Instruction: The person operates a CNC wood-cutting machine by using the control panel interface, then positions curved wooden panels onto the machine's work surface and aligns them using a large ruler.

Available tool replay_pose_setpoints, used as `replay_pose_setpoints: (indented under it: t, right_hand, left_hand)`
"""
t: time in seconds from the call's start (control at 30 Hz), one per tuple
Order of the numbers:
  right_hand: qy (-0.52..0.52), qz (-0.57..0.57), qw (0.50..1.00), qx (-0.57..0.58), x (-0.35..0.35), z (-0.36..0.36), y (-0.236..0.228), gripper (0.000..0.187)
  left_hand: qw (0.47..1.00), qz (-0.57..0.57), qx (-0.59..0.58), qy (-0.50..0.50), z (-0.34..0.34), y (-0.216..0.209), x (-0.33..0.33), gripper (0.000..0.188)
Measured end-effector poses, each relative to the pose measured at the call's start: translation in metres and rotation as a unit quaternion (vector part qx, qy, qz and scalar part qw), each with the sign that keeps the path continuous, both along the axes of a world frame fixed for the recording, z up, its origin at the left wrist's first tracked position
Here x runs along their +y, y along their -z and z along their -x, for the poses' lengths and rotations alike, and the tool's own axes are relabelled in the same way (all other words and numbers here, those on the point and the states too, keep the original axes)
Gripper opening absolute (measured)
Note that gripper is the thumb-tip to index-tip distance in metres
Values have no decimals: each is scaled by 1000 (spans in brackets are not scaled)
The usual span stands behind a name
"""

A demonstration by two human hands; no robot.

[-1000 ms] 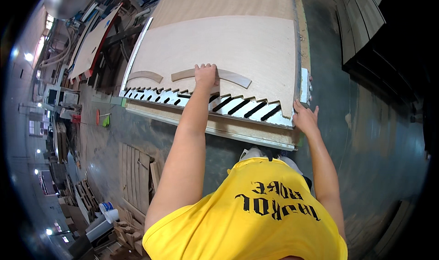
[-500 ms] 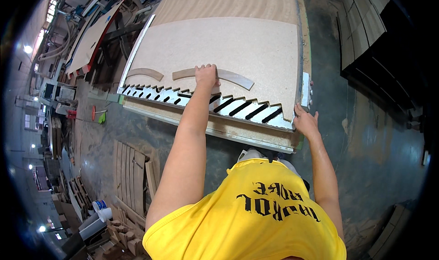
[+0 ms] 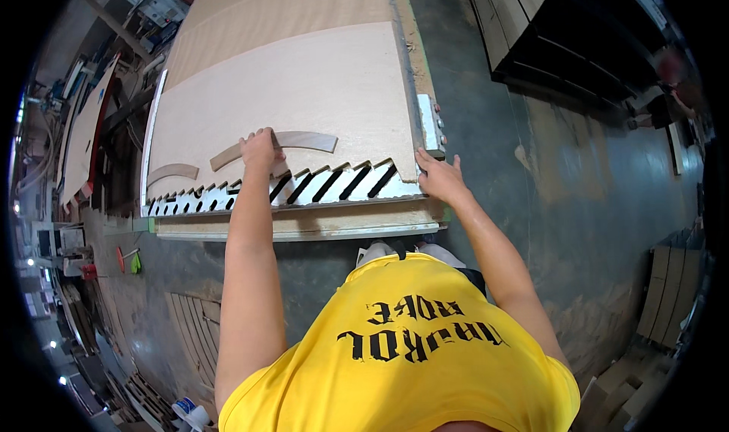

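Note:
My left hand point(image 3: 260, 151) is closed over the middle of a curved wooden strip point(image 3: 304, 139), which lies on a pale board point(image 3: 334, 75) with a stepped front edge. Left of it lies a second, shorter curved strip point(image 3: 175, 171). My right hand point(image 3: 440, 177) touches the table's near right corner, its fingers apart and nothing in its grasp. Just beyond that hand sits a small white control box point(image 3: 431, 126) with buttons. Along the table's front runs a silver metal edge point(image 3: 326, 185) with slanted dark slots, partly hidden by my left forearm.
A dark cabinet-like stack with wooden panels point(image 3: 501, 14) stands at the far right. Wooden boards point(image 3: 668, 291) lean at the right side. Down on the floor at left are a red and green tool point(image 3: 129, 260) and some planks point(image 3: 190, 325).
The view has turned to the right, so the table appears further left. My left hand stays on the curved strip and my right hand stays at the corner.

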State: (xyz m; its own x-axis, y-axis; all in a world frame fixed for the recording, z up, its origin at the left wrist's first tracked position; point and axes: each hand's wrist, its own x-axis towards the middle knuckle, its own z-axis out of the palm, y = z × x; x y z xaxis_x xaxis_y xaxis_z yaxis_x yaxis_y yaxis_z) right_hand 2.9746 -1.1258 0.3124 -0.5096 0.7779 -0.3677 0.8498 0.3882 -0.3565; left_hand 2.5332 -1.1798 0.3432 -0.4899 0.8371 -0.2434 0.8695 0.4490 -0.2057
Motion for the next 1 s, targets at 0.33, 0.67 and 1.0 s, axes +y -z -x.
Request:
replay_pose_setpoints:
  t: [0.33,0.67,1.0]
  right_hand:
    - [-3,-14,999,38,-5,-4,5,67]
    - [0,0,999,48,-4,-8,5,64]
    - [-6,3,999,37,-2,-9,4,64]
  left_hand:
    - [1000,0,16,6,2,6,2,62]
    - [1000,17,10,2,9,13,8,66]
    - [1000,22,2,-8,6,9,9,65]
